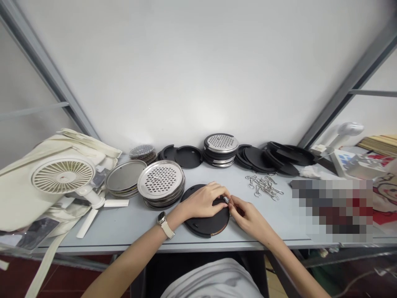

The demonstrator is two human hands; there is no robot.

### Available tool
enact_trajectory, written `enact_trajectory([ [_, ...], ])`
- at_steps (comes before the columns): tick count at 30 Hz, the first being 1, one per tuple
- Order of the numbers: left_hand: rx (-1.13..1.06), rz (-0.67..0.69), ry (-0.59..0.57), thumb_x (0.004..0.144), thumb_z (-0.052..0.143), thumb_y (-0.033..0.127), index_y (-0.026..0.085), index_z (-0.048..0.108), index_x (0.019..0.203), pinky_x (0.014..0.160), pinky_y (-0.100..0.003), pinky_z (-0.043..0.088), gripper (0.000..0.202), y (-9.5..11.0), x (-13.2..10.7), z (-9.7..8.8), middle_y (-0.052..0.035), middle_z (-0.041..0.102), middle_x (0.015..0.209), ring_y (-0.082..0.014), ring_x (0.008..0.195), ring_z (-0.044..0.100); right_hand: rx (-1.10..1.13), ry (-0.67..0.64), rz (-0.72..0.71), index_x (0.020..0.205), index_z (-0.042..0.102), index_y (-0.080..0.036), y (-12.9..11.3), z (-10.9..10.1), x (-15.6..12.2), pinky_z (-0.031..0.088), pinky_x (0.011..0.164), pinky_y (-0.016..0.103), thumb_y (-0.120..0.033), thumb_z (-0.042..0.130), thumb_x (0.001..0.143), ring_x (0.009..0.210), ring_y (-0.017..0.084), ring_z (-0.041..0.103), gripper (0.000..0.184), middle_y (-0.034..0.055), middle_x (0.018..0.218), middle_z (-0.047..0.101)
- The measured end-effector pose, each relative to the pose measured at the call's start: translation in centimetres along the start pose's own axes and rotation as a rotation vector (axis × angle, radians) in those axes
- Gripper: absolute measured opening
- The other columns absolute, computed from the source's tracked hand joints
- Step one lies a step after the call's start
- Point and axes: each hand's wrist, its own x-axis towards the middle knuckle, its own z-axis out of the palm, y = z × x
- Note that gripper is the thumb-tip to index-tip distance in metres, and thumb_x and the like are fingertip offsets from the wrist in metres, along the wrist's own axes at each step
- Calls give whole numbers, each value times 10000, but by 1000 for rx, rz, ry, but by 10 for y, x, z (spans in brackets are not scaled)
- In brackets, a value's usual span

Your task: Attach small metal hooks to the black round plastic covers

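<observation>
A round black plastic plate [201,225] with a raised rim lies flat near the table's front edge. My left hand [204,200] rests across it, its thumb and index finger bent together at the right rim. My right hand [246,215] pinches at that same rim from outside, fingertips meeting those of the left. Between the fingertips shows a bit of small metal wire clip [226,200], mostly hidden. A loose pile of similar metal clips [263,185] lies beyond my right hand. Left of the plate stands a stack of perforated metal grater discs [160,180].
Plain metal discs [125,176] are stacked farther left, beside a white fan [63,176]. Along the wall stand black rings [188,157], a stack topped by a grater disc [221,142], and more black plates [259,159]. A blurred patch [333,211] covers the right side.
</observation>
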Motion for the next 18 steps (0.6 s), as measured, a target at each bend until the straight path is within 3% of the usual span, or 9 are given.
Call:
enact_trajectory([
  [9,-40,-41,-19,825,604,97,187,546,986,855,-294,452,194,-1,0,0,-38,594,971,-187,954,555,25,10,1,714,379,-215,0,1,1,287,525,237,-257,391,913,543,122,371,204,-65,594,373],
  [18,-27,-20,-13,844,596,114,183,542,1004,851,-279,448,182,-3,-1,1,-34,589,961,-173,927,552,61,30,18,712,375,-216,0,2,2,285,527,242,-336,362,954,554,128,360,270,-60,600,359],
])
